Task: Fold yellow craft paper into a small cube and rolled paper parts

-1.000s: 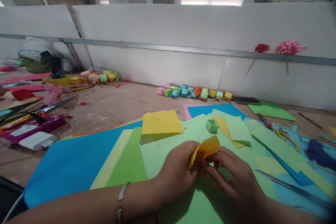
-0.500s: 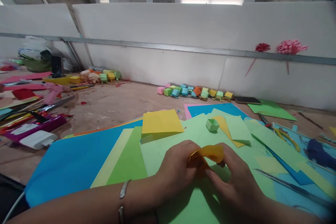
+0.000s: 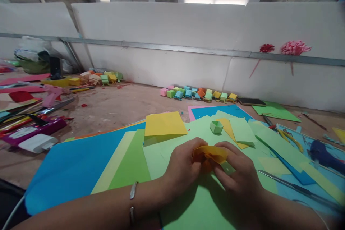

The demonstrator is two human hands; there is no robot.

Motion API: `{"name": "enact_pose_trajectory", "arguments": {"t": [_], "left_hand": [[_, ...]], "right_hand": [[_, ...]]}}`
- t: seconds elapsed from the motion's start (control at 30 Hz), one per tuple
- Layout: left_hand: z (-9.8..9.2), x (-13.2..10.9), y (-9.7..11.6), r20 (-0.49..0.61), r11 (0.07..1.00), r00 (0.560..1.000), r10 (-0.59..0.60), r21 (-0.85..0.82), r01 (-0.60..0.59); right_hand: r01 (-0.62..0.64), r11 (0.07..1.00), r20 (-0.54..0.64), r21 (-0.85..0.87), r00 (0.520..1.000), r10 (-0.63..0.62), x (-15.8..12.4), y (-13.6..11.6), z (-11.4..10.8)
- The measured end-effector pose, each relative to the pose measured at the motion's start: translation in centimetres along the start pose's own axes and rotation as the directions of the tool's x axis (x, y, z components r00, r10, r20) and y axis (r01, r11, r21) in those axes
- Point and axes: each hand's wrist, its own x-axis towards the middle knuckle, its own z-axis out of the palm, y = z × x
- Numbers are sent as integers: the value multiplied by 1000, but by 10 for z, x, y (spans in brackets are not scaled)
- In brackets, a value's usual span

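Observation:
Between my hands is a folded piece of orange-yellow paper (image 3: 211, 153), bent into a curved, partly hollow shape. My left hand (image 3: 185, 163) pinches its left end, thumb and fingers closed on it. From the other side my right hand (image 3: 238, 170) grips the right end, with fingertips along the top edge and the thumb underneath. The lower part of the folded paper is in shadow and partly hidden by my fingers. Just beyond my hands, a small open green paper box (image 3: 216, 127) sits on the pale green sheets (image 3: 153, 154). A yellow folded sheet (image 3: 165, 124) lies behind my left hand.
A craft knife (image 3: 293, 187) lies right of my right hand, with yellow-handled pliers (image 3: 291, 140) beyond. Blue card (image 3: 81, 165) spreads to the left. Small coloured paper boxes (image 3: 188, 93) line the wall. A pink glue gun (image 3: 51, 95) and purple power strip (image 3: 35, 129) lie far left.
My fingers have shifted on the orange-yellow paper. Its upper strip, raised and twisted before, is now pressed lower and gathered inward. My right fingers have come closer over its top edge.

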Motion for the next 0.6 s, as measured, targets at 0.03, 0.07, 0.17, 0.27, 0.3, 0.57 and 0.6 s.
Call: {"name": "enact_pose_trajectory", "arguments": {"t": [0.03,0.07,0.17,0.27,0.3,0.57,0.6], "left_hand": [[0,0,-1,-21,999,999,32,22,-32],[-1,0,-1,-35,998,998,56,45,-54],[-2,2,-3,-36,998,999,16,68,-14],[-2,3,-2,-24,995,998,-55,87,57],[-2,3,-1,-23,992,998,-63,108,65],[-9,9,9,57,961,961,-271,-39,273],[-9,9,8,63,954,954,-294,-38,296]], "right_hand": [[-6,1000,4,10,1000,6,1,0,-1],[-10,1000,9,18,1000,10,1,0,-1],[-62,998,40,6,997,62,2,0,-1],[-165,985,98,-41,981,168,2,1,0],[-183,982,111,-53,976,188,3,1,0],[-254,966,129,-55,957,259,9,-8,-9],[-275,960,153,-49,948,280,9,-9,-9]]}}
